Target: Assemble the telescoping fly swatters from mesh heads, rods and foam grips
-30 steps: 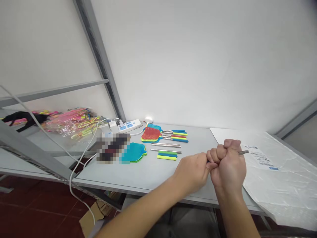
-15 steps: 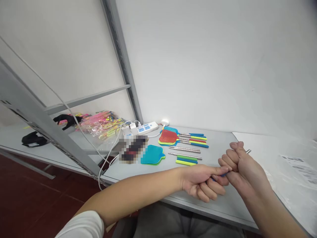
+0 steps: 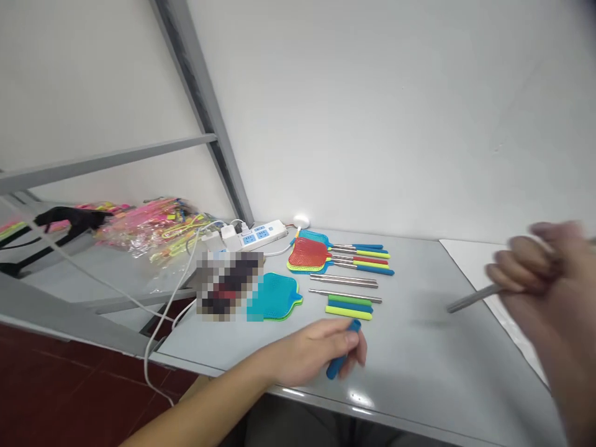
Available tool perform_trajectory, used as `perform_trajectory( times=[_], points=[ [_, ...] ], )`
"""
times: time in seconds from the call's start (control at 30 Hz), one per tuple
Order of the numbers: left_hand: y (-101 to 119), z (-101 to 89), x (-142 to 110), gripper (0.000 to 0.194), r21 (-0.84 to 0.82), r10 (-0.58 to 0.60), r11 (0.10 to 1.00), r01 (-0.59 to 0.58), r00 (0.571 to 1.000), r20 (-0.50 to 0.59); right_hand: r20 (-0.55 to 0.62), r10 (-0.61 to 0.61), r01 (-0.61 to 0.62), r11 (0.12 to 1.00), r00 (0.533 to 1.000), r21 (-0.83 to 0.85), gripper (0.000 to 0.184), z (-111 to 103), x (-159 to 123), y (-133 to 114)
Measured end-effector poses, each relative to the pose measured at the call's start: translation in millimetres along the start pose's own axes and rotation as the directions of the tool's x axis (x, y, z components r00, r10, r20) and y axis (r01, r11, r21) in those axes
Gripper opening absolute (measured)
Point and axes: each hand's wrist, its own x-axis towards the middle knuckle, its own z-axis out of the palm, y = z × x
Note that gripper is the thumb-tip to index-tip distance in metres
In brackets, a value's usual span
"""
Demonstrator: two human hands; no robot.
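My left hand is closed around a blue handle grip just above the table's front edge. Off to the right, my right hand, smeared by motion, grips a metal rod whose end points left. Beyond my left hand lie loose green, blue and yellow handle grips, with metal rods behind them. A blue fly swatter head rests on a green one to their left. Several assembled fly swatters, with red, yellow and blue heads, are stacked farther back.
A white power strip with plugs and cables sits at the back left, near a pixelated item. Bagged colourful items lie behind the grey metal frame. A white sheet covers the table's right side.
My hands were together on the blue grip and rod; now they are apart. The left moved left with the grip, the right moved right and up with the rod. The view shifted slightly.
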Motion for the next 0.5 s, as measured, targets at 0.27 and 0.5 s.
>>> perform_trajectory(
  times=[0.27,0.5],
  points=[
    [-14,13.2,21,0.016,0.524,0.379,0.833,-0.180,0.874,-0.303,0.243,0.090,0.019,0.910,0.966,-0.415,0.024,55,-33,28],
    [-47,3.4,23,0.014,0.901,0.459,0.432,-0.036,0.869,-0.185,0.209,0.032,0.064,0.897,0.977,-0.437,0.022,58,-36,56]
  ],
)
